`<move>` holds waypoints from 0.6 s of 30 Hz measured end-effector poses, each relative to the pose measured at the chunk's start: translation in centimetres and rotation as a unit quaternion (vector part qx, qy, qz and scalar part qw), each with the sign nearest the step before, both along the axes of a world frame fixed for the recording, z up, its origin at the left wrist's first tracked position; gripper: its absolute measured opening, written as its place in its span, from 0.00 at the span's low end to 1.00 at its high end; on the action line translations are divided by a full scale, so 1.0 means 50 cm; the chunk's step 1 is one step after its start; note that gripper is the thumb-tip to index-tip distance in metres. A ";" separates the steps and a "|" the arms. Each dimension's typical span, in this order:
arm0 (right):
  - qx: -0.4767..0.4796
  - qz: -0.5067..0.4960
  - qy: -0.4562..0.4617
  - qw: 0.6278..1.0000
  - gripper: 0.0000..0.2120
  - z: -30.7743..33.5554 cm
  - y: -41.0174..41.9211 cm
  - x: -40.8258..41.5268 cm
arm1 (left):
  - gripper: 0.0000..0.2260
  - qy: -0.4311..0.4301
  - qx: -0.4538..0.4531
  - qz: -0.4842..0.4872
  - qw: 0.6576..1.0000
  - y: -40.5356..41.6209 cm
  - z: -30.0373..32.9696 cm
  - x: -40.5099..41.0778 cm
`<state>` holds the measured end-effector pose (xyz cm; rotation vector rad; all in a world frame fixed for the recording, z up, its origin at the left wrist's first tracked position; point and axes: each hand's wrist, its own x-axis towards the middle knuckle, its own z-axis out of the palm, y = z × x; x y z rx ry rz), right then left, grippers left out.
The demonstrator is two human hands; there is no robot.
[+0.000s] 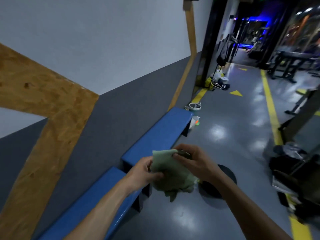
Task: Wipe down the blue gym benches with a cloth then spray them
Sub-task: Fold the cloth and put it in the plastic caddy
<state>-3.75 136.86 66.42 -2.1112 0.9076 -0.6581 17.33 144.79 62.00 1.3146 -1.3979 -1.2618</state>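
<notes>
Grey glossy floor (225,170) with yellow lines stretches wide and bare beside two long blue padded counters (155,135) set end to end against the grey wall. Just off the nearer counter's front edge, both hands hold a crumpled pale green cloth (170,175) in the air: left hand (147,172) grips its side, right hand (192,161) pinches its top corner.

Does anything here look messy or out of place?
A little. Past the far blue bench, a tub and a small bottle sit on the floor. Farther along, a white hanger lies on the floor among bags.
</notes>
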 end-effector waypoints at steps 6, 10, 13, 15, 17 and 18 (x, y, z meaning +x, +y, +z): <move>-0.008 -0.112 0.038 0.993 0.05 -0.027 -0.240 -0.021 | 0.13 0.046 0.002 -0.054 0.998 -0.272 -0.005 -0.018; 0.130 -0.158 -0.014 0.979 0.09 -0.030 -0.400 -0.026 | 0.12 0.097 -0.004 -0.079 0.992 -0.463 -0.003 -0.004; 0.254 -0.173 -0.128 0.943 0.24 -0.017 -0.507 -0.041 | 0.16 0.132 0.014 -0.058 0.989 -0.604 0.014 0.002; 0.238 -0.201 -0.140 0.940 0.26 -0.011 -0.576 -0.051 | 0.22 0.142 0.023 -0.056 0.988 -0.689 0.019 0.000; 0.207 -0.231 -0.132 0.941 0.24 -0.007 -0.651 -0.055 | 0.27 0.145 0.018 -0.065 0.987 -0.771 0.022 -0.006; 0.196 -0.242 -0.132 0.941 0.23 -0.009 -0.691 -0.058 | 0.26 0.133 0.006 -0.071 0.989 -0.813 0.018 -0.010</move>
